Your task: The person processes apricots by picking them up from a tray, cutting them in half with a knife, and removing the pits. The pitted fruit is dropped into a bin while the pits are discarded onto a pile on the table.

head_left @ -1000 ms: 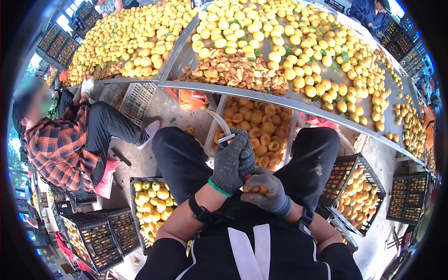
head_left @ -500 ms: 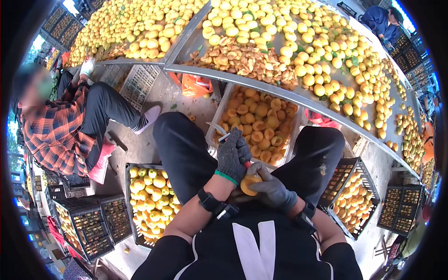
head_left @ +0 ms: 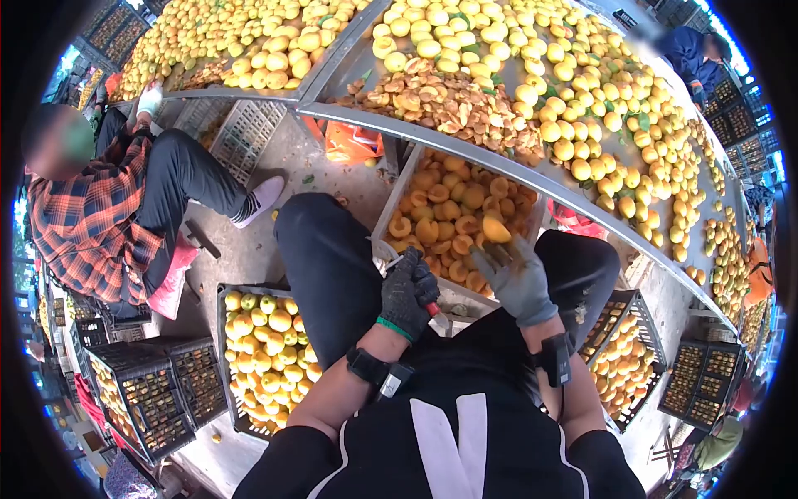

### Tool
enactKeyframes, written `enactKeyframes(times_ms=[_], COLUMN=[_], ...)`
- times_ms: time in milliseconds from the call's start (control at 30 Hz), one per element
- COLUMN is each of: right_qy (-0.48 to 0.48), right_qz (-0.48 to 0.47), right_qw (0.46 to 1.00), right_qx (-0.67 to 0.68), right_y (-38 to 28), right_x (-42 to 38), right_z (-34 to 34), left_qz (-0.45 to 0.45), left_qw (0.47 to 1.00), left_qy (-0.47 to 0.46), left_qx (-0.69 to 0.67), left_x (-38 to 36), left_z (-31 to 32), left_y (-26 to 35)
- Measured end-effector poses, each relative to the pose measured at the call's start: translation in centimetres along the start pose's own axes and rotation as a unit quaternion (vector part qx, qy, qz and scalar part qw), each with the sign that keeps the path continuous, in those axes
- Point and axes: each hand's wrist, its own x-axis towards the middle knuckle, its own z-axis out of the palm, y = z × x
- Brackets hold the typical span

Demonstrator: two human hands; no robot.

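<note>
My left hand [head_left: 406, 291], in a dark knit glove with a green cuff, is closed around a knife. The knife's red handle end [head_left: 432, 308] pokes out below the fist, and its curved blade [head_left: 384, 249] points away on the upper left. Over the near right part of a crate of halved apricots [head_left: 455, 200], my right hand [head_left: 519, 283] is open in a grey glove, palm up with fingers spread. An orange apricot half [head_left: 496, 230] shows just beyond its fingertips, overlapping the fruit in the crate.
A metal-edged table [head_left: 490, 158] spans the front, bearing whole apricots [head_left: 573, 133] and a heap of brownish pieces [head_left: 457, 104]. Crates of apricots stand left [head_left: 270, 358] and right [head_left: 623, 366] of my legs. A person in a plaid shirt [head_left: 91, 216] sits at left.
My right hand has moved away from my left, forward and right to the crate, and opened; the apricot it held is gone from between the hands. My left hand keeps the knife.
</note>
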Motion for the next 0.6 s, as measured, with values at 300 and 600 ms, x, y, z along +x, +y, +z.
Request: enactKeyframes(times_ms=[300, 600], right_qy=[0.016, -0.038], right_qz=[0.205, -0.071], right_qw=[0.944, 0.895], right_qx=[-0.26, -0.439], right_y=[3.0, -9.4], right_x=[0.9, 5.0], right_z=[-3.5, 7.7], left_qz=[0.071, -0.031], left_qw=[0.994, 0.994], left_qy=[-0.072, 0.026], left_qx=[0.052, 0.106], left_x=[-0.6, 1.9], left_z=[2.0, 1.3], left_y=[4.7, 4.4])
